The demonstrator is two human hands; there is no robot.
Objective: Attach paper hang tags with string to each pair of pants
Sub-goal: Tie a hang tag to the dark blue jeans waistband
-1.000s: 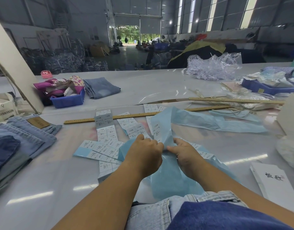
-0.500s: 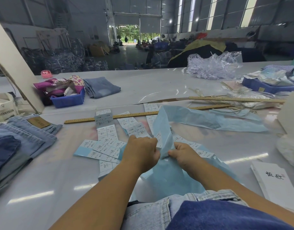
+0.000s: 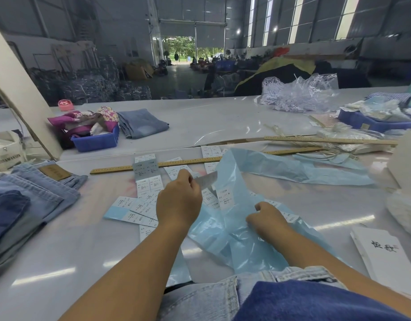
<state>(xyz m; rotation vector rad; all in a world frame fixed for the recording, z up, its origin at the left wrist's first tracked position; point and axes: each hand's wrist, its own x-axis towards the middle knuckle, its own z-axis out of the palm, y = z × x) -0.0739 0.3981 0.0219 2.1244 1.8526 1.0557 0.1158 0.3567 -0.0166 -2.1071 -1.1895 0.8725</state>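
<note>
The left hand (image 3: 179, 205) has pulled away from the right, pinching a peeled label (image 3: 207, 179). The right hand (image 3: 267, 218) grips the blue backing sheet (image 3: 237, 200) on the worktop (image 3: 60, 246). Tagging has likely not begun: folded pants (image 3: 30, 195) wait far left, tags (image 3: 385, 253) far right.

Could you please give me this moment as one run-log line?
left hand: pinches a label | right hand: holds down blue backing sheet | jeans stack: untouched

Left hand (image 3: 179, 205) raised with fingers pinched; right hand (image 3: 267, 218) lower, fingers curled, both forearms extended.
</note>
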